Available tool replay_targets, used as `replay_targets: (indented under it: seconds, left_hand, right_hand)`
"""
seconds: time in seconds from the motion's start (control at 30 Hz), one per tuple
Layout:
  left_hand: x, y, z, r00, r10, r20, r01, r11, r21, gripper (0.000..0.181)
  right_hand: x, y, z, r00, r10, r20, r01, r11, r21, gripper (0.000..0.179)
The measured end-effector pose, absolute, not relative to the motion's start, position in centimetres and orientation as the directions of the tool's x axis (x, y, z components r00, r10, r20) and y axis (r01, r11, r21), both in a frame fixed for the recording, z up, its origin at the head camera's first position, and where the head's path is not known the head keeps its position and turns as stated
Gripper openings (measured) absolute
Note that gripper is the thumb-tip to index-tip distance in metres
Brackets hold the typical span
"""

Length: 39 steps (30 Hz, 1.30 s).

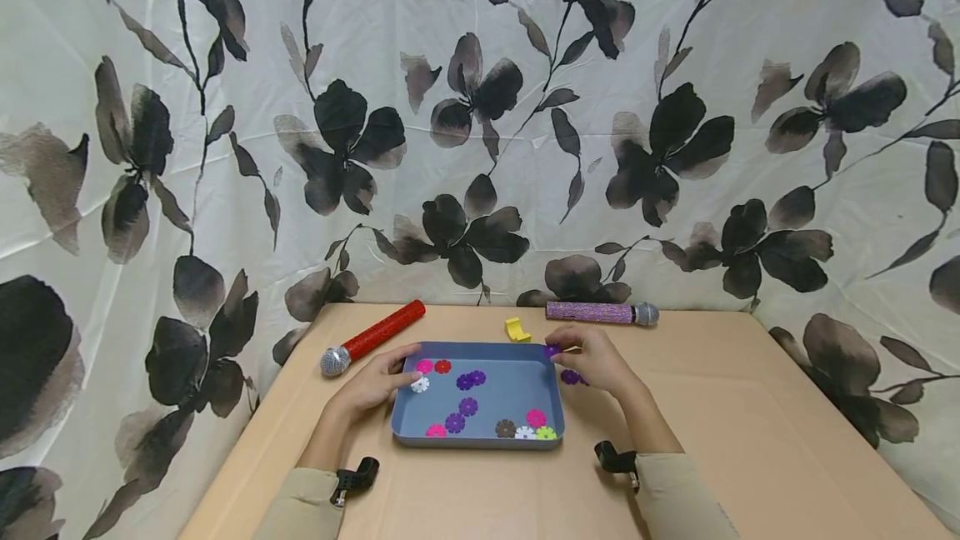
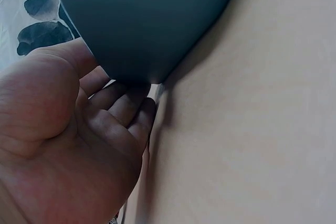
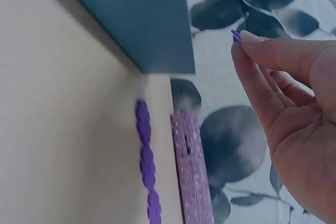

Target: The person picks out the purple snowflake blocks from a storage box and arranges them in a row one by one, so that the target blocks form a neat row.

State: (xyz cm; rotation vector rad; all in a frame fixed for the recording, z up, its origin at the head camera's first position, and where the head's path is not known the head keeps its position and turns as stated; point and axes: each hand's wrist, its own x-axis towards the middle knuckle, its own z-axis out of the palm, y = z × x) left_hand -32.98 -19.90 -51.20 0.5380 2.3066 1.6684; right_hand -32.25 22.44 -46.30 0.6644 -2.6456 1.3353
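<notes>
My left hand (image 1: 369, 382) grips the blue-grey tray (image 1: 510, 394) by its left side, thumb over the rim and fingers underneath, as the left wrist view shows. Flower-shaped discs lie in the tray: several purple ones (image 1: 468, 406), plus pink (image 1: 536, 417), red (image 1: 443, 367), white (image 1: 420, 385), brown (image 1: 506, 428) and lime (image 1: 546, 433) ones. Above the tray's back right corner, my right hand (image 1: 596, 361) pinches a purple flower-shaped disc (image 3: 235, 35) between thumb and forefinger. A row of joined purple discs (image 3: 148, 166) sits on the table right of the tray, partly hidden by that hand in the head view.
Behind the tray is a small yellow piece (image 1: 517, 330). A red glittery microphone (image 1: 382, 332) lies at the back left, a purple one (image 1: 592, 312) along the back edge. Floral cloth (image 1: 555, 190) hangs behind the wooden table (image 1: 750, 423).
</notes>
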Motion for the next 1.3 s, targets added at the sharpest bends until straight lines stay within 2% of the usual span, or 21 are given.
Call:
replay_targets:
  seconds: [0.3,0.63,0.93,1.3]
  left_hand:
    - [-33.0,-19.9,-51.1,-0.896,0.442,0.035,0.172,0.275,0.946,0.066]
    - [-32.8,-20.0,-51.3,-0.905,0.425,0.013,0.147,0.284,0.948,0.066]
    - [-32.5,-20.2,-51.2,-0.902,0.431,-0.005,0.121,0.265,0.957,0.065]
    - [-32.4,-20.3,-51.0,-0.906,0.423,0.001,0.145,0.308,0.940,0.065]
  right_hand:
    - [-32.0,26.2,-46.7,-0.931,-0.241,0.274,-0.365,0.579,-0.729,0.026]
    - [-31.6,30.0,-47.4,-0.964,-0.166,0.208,-0.266,0.606,-0.749,0.028]
    - [-30.9,32.2,-47.4,-0.964,-0.172,0.204,-0.267,0.597,-0.757,0.028]
    - [-30.3,33.9,-48.1,-0.974,-0.147,0.174,-0.228,0.666,-0.711,0.030]
